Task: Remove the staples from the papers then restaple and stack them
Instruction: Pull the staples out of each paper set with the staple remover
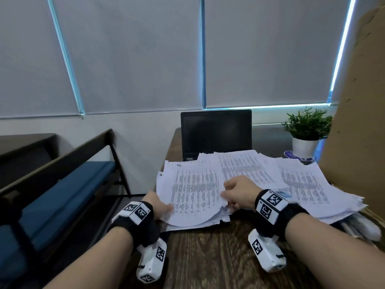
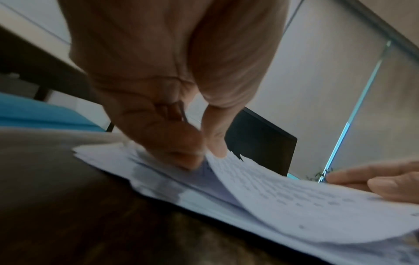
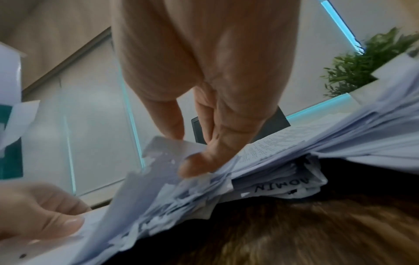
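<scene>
Several printed paper bundles cover the wooden desk (image 1: 218, 257). The front left bundle (image 1: 195, 190) has its top sheets curved up off the stack. My left hand (image 1: 164, 208) pinches their near left edge between thumb and fingers (image 2: 192, 143). At the near right corner my right hand (image 1: 228, 197) pinches those same sheets. In the right wrist view that corner (image 3: 167, 152) is ragged and torn, and my right thumb (image 3: 167, 122) and forefinger press on it. No stapler or staple remover shows in any view.
More paper piles (image 1: 302, 184) spread to the right, over something white at the desk edge (image 1: 364, 228). A shut-off laptop (image 1: 216, 132) stands behind them, a potted plant (image 1: 306, 132) at the back right, and a cardboard sheet (image 1: 358, 101) on the right. A blue-cushioned bench (image 1: 62, 195) sits left.
</scene>
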The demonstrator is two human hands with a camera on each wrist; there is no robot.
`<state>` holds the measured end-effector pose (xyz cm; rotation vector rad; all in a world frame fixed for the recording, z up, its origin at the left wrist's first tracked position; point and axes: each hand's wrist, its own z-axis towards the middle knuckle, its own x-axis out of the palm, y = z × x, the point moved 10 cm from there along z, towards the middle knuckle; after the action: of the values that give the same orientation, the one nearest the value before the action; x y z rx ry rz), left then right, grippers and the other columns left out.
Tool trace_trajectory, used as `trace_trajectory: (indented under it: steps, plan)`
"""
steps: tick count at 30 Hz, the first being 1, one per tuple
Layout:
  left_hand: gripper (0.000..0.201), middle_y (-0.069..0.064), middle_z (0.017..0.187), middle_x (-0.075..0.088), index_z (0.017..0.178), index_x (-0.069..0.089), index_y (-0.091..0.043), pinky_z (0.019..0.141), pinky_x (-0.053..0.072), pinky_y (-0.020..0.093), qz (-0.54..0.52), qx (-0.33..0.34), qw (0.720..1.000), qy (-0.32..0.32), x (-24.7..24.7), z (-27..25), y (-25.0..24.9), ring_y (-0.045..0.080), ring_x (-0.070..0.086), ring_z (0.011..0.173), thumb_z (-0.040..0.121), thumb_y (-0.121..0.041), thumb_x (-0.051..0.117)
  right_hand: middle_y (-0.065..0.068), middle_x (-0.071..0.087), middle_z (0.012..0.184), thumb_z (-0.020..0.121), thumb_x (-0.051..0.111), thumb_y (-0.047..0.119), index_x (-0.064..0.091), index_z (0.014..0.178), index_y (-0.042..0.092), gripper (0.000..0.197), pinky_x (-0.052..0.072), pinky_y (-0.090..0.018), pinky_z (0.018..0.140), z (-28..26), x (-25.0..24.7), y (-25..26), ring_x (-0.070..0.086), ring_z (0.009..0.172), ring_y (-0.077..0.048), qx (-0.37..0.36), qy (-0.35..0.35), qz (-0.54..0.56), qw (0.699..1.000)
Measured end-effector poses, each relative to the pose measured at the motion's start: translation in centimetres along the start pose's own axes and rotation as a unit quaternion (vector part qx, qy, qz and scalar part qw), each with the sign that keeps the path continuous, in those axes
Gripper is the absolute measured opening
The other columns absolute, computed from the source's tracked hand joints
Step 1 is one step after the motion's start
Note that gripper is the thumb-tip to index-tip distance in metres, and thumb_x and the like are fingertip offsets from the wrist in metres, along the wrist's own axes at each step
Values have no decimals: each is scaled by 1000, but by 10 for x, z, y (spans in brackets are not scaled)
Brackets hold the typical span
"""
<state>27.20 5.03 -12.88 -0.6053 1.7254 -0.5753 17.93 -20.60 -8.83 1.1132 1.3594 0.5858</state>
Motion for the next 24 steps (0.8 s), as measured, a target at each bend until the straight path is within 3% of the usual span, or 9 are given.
trace_trajectory:
  steps: [1,2,3,5,7,11,16,19,24]
  plan:
    - [41,9,104,70,109,64,-1,76,54,28,32,-3,999,1,-2,1,5,24,67,94,82,-30,72,-9,51,78,87,62,-1,60,81,9,12,58,-35,65,2,3,1,64,62,-16,-9,0,-52,999]
    - [42,7,103,71,108,65,-4,78,54,28,52,-8,999,5,-2,2,9,23,67,95,79,-34,72,-9,61,94,86,64,-1,67,99,8,16,56,-33,80,4,2,3,67,83,-19,-23,-14,-108,994]
    - [41,5,99,71,105,66,-6,76,54,28,66,-9,998,5,-4,4,11,21,68,91,77,-36,72,-8,64,113,86,64,0,65,118,6,33,51,-29,90,8,-1,4,64,102,-20,-26,-30,-162,986]
    - [37,1,85,69,97,67,-10,67,51,26,88,-14,996,-2,-10,8,14,18,67,80,74,-39,71,-6,61,128,86,62,-2,60,128,6,43,46,-25,94,12,-5,6,58,116,-20,-25,-55,-200,978]
    - [34,-1,75,66,91,65,-10,59,46,23,104,-15,994,-7,-15,13,15,16,64,71,76,-40,71,-7,59,129,87,62,-1,58,129,8,43,45,-24,91,16,-3,5,57,118,-21,-16,-57,-216,975]
    - [41,8,98,70,102,65,-5,59,43,23,94,-17,995,-7,-17,24,16,19,59,73,80,-39,73,-7,58,129,88,63,3,57,128,10,42,46,-23,85,23,3,-1,58,115,-21,-10,-46,-242,969]
    - [33,-2,71,58,91,61,-7,47,38,18,69,-19,997,-6,-19,31,14,13,55,65,80,-34,76,-5,60,129,87,65,4,57,129,10,43,46,-26,95,26,7,-6,57,119,-21,-19,-36,-261,964]
    - [30,1,73,59,94,63,-7,61,46,22,35,-14,999,-11,-18,33,13,18,56,71,77,-23,81,-5,61,127,85,69,5,59,129,10,45,45,-24,95,25,7,-10,57,118,-19,-26,-31,-255,966]
    - [35,7,96,68,99,65,-7,76,54,28,-28,-10,999,-42,-21,39,16,22,66,86,71,-17,84,-4,61,125,82,74,6,61,126,11,45,51,-22,84,23,9,-14,59,113,-18,-34,-15,-240,970]
